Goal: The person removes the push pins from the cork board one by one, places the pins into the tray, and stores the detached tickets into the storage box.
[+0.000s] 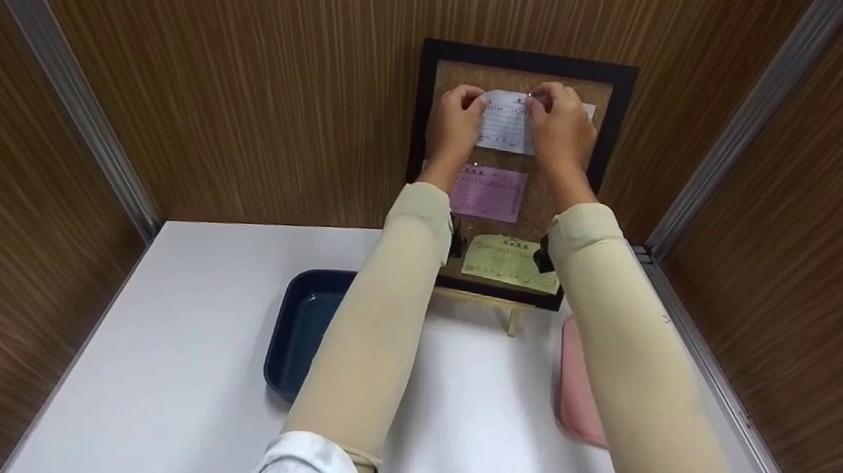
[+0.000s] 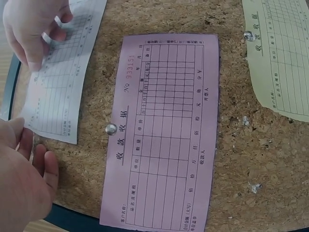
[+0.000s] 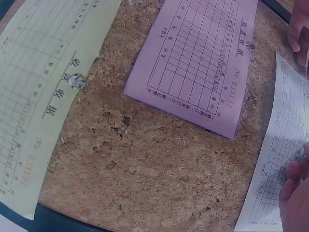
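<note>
At the top of a black-framed corkboard (image 1: 488, 155), a white receipt slip (image 1: 504, 126) lies against the cork. My left hand (image 1: 454, 128) pinches its upper left corner between thumb and fingers. My right hand (image 1: 564, 127) is at the slip's top edge, thumb and forefinger around a small silver pushpin (image 1: 530, 95). Below them, a pink receipt slip (image 2: 159, 130) is fixed by a round silver pin (image 2: 111, 129). A yellow-green receipt slip (image 3: 36, 96) hangs lowest, with its own pin (image 3: 77, 81). In the left wrist view both hands are partly cut off by the frame edge.
The board leans on a small wooden easel (image 1: 513, 323) on a white table (image 1: 180, 338). A dark blue tray (image 1: 282, 331) stands left, partly behind my left forearm; a pink tray (image 1: 578, 392) is right, partly under my right forearm. Wood-grain panels (image 1: 252, 88) enclose the space.
</note>
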Available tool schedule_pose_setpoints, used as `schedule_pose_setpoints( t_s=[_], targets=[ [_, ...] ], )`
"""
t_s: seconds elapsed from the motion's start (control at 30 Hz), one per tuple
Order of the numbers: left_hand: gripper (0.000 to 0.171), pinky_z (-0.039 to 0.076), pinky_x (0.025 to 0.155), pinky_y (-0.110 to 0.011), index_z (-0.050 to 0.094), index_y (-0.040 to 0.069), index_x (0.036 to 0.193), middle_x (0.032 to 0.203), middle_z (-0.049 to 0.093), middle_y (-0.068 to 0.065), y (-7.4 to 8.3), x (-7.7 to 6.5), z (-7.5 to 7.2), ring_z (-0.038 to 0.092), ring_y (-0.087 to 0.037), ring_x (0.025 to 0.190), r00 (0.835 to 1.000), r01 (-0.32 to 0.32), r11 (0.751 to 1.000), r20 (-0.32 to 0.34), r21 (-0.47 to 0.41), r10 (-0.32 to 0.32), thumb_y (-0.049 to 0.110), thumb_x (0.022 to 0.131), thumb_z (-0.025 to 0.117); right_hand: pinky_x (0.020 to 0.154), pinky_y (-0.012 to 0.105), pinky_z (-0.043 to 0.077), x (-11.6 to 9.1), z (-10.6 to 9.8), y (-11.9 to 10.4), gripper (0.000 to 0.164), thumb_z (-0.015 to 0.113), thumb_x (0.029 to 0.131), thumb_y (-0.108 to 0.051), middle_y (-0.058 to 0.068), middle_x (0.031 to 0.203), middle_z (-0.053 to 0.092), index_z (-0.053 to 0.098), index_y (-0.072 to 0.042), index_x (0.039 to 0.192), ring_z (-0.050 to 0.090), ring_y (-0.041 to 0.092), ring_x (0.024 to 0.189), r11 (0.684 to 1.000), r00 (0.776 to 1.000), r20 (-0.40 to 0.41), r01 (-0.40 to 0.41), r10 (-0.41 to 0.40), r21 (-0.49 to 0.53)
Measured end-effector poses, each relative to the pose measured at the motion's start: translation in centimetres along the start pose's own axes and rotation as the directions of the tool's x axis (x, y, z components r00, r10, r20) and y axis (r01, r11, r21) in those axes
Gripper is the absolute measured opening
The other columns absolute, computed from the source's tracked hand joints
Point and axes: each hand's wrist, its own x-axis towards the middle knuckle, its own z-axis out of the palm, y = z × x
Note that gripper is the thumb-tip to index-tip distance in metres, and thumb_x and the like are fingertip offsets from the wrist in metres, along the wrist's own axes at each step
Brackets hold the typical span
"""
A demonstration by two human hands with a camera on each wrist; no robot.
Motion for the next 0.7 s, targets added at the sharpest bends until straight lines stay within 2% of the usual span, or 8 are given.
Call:
schedule_pose_setpoints(
  t_s=[0.27, 0.7],
  targets=[
    [0.019, 0.045, 0.081, -0.023, 0.070, 0.014, 0.112, 0.106, 0.066, 0.001, -0.45, 0.15, -0.07, 0.057, -0.008, 0.091, 0.999, -0.029, 1.000, -0.013, -0.011, 0.029, 0.025, 0.104, 0.057, 0.092, 0.046, 0.047, 0.18, 0.69, 0.02, 0.022, 0.064, 0.099, -0.035, 0.000, 0.109, 0.069, 0.071, -0.019, 0.113, 0.066, 0.019, 0.101, 0.999, 0.997, -0.060, 0.039, -0.039, -0.002],
    [0.019, 0.046, 0.081, -0.023, 0.072, 0.013, 0.111, 0.104, 0.070, 0.001, -0.88, 0.41, -0.10, 0.059, -0.009, 0.090, 0.999, -0.012, 1.000, -0.035, 0.002, 0.012, 0.025, 0.103, 0.059, 0.090, 0.044, 0.045, 0.12, 0.90, -0.25, 0.023, 0.062, 0.101, -0.034, 0.001, 0.111, 0.068, 0.067, -0.016, 0.113, 0.064, 0.019, 0.100, 1.000, 0.999, -0.035, 0.022, -0.022, 0.006]
  ],
)
